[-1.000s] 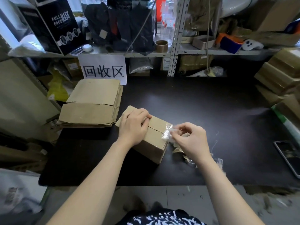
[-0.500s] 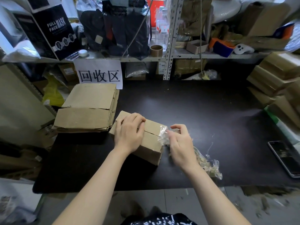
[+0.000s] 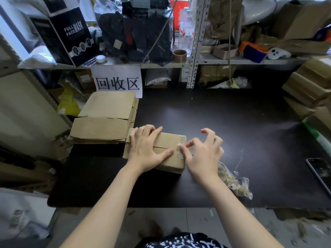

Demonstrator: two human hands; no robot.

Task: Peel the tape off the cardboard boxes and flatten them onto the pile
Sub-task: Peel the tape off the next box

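Left hand point(image 3: 145, 149) presses flat on the small brown cardboard box point(image 3: 168, 139); right hand point(image 3: 202, 155) pinches clear crinkled tape point(image 3: 180, 149) at its right end. Risk: a sharp jerk likely snaps the tape short.

A small brown cardboard box point(image 3: 168, 140) sits on the black counter point(image 3: 232, 122), left of centre and near the front edge. The left hand point(image 3: 145, 149) lies flat on the box's top. The right hand point(image 3: 202, 154) is at the box's right end and pinches the clear tape strip point(image 3: 180, 146) stuck there. Just behind and left of the box lies the pile of flattened brown cardboard boxes point(image 3: 107, 119). A white paper sign point(image 3: 118, 81) hangs behind the pile from the grey metal shelf point(image 3: 161, 64). A wad of crumpled clear tape point(image 3: 234, 183) lies right of the right hand. A flat dark phone point(image 3: 320, 170) lies at the counter's right edge, with stacked brown cardboard cartons point(image 3: 308, 86) behind it.
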